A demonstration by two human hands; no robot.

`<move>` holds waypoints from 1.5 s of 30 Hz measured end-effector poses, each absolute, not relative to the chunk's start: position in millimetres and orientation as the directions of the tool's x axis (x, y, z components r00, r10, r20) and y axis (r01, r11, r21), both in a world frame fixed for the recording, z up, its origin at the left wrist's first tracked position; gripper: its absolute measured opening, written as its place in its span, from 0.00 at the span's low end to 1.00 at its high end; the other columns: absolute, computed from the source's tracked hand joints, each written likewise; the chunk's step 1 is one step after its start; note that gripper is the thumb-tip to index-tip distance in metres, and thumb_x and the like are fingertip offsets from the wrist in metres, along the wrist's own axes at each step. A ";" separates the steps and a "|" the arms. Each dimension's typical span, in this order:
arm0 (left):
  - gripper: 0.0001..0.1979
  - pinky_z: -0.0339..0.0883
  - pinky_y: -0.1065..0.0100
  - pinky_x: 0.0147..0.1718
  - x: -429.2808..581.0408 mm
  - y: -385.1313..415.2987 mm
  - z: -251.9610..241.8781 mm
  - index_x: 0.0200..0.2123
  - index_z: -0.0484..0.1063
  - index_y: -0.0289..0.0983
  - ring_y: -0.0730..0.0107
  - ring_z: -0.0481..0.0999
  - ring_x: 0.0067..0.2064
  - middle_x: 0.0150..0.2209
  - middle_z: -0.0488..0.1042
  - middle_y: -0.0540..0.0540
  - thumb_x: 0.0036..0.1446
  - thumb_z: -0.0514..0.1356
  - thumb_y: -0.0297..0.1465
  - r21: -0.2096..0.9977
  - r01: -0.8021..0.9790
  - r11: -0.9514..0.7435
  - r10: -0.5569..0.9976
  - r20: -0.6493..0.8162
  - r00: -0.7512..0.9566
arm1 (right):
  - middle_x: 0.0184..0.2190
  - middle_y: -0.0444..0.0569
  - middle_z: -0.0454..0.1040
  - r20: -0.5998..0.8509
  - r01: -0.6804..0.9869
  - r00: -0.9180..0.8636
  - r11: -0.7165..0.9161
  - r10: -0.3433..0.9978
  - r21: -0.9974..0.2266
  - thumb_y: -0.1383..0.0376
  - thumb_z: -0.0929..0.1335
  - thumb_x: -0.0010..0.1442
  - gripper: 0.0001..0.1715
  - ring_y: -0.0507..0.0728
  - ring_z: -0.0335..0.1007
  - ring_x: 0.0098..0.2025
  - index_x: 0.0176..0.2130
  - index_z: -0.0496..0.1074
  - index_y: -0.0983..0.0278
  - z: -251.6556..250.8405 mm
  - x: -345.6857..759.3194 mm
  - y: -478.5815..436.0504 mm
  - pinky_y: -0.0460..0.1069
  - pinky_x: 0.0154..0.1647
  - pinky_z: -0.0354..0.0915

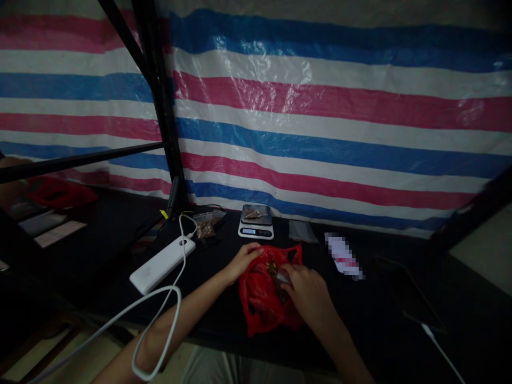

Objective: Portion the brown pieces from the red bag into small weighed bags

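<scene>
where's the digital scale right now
Mid-width in the head view, the digital scale stands near the striped sheet, beyond the red bag, between bagged brown pieces on the left and a flat clear bag on the right.

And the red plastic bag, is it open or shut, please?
Open. The red bag has its mouth spread: brownish pieces show inside, and the right hand is at the opening.

Left fingers seemingly hold red bag.
</scene>
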State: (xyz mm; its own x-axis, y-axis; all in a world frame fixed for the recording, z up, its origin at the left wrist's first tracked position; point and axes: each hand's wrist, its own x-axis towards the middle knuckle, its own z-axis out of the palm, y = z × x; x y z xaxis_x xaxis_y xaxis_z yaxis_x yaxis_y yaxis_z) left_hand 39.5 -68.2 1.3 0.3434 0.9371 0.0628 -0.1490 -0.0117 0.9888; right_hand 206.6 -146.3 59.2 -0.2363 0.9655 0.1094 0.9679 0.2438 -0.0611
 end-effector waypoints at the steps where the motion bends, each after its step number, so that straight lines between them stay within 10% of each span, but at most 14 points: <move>1: 0.15 0.57 0.74 0.30 39.8 -70.2 3.7 0.28 0.68 0.33 0.75 0.65 0.28 0.26 0.68 0.51 0.46 0.59 0.40 0.980 -0.199 0.014 0.939 0.055 0.338 | 0.38 0.52 0.73 0.117 0.968 -0.232 0.241 0.966 -0.067 0.69 0.65 0.51 0.16 0.60 0.68 0.40 0.43 0.69 0.61 57.5 201.1 -145.4 0.51 0.39 0.59; 13: 0.12 0.58 0.74 0.31 44.6 -64.7 3.6 0.27 0.68 0.33 0.76 0.67 0.28 0.25 0.69 0.51 0.45 0.61 0.36 0.895 -0.444 0.041 0.974 0.063 0.216 | 0.40 0.47 0.73 0.238 0.758 -0.227 0.325 0.944 -0.566 0.74 0.61 0.49 0.21 0.58 0.68 0.43 0.43 0.66 0.60 16.9 193.0 -111.0 0.51 0.43 0.60; 21: 0.11 0.57 0.73 0.31 32.8 -55.5 4.4 0.24 0.69 0.33 0.76 0.65 0.27 0.23 0.68 0.52 0.43 0.61 0.37 0.935 -0.353 -0.038 0.992 0.077 0.098 | 0.40 0.48 0.73 0.223 0.332 -0.182 0.274 0.958 -0.903 0.67 0.66 0.48 0.17 0.57 0.69 0.41 0.41 0.67 0.60 -1.4 205.2 -89.0 0.54 0.45 0.63; 34: 0.14 0.53 0.73 0.27 58.7 -22.5 -8.1 0.24 0.65 0.33 0.79 0.60 0.23 0.21 0.63 0.54 0.43 0.60 0.39 0.963 -0.262 0.065 0.935 0.032 0.353 | 0.48 0.49 0.67 0.487 0.028 -0.125 0.494 0.864 -0.869 0.57 0.63 0.55 0.23 0.57 0.63 0.50 0.50 0.61 0.57 43.7 191.1 -35.5 0.54 0.50 0.58; 39: 0.12 0.56 0.72 0.31 54.8 -11.7 12.4 0.27 0.67 0.35 0.74 0.63 0.28 0.25 0.66 0.51 0.48 0.58 0.39 0.974 0.040 -0.225 0.859 0.178 0.479 | 0.46 0.53 0.69 0.421 0.035 0.069 0.419 0.904 -0.907 0.52 0.64 0.50 0.30 0.59 0.67 0.45 0.49 0.62 0.63 31.8 200.4 -5.1 0.53 0.42 0.62; 45: 0.16 0.57 0.66 0.40 17.0 31.5 38.8 0.39 0.65 0.36 0.65 0.66 0.39 0.36 0.68 0.45 0.47 0.59 0.38 0.785 0.327 -0.526 0.850 0.470 0.238 | 0.43 0.54 0.72 0.314 -0.010 0.194 0.321 0.929 -0.947 0.50 0.65 0.46 0.34 0.59 0.70 0.34 0.49 0.63 0.64 14.1 207.8 -2.1 0.50 0.30 0.63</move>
State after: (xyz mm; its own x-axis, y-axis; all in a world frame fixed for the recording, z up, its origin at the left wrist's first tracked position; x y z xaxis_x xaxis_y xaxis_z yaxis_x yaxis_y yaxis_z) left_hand 17.0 31.5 38.8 0.2379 0.8500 0.4699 0.3272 -0.5257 0.7852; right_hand 207.8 -2.1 14.1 0.1943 0.9295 0.3136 -0.0095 0.3214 -0.9469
